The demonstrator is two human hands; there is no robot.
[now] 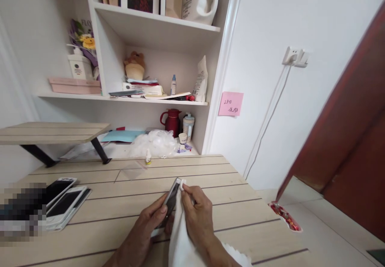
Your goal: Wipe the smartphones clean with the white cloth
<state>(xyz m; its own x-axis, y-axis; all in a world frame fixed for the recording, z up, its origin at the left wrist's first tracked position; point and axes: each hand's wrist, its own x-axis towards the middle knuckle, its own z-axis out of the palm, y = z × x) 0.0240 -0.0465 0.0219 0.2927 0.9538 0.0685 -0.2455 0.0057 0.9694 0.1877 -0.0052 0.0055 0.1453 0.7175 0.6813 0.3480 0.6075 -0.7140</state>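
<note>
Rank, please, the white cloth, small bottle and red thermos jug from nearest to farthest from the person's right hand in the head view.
1. The white cloth, pinched in the right hand.
2. The small bottle, at the table's far edge.
3. The red thermos jug, on the shelving beyond.

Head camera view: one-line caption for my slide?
Left hand holds a smartphone; right hand pinches a white cloth against it.

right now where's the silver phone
In the head view, the silver phone sits low centre in the left hand, touching the white cloth held in the right hand.
</note>
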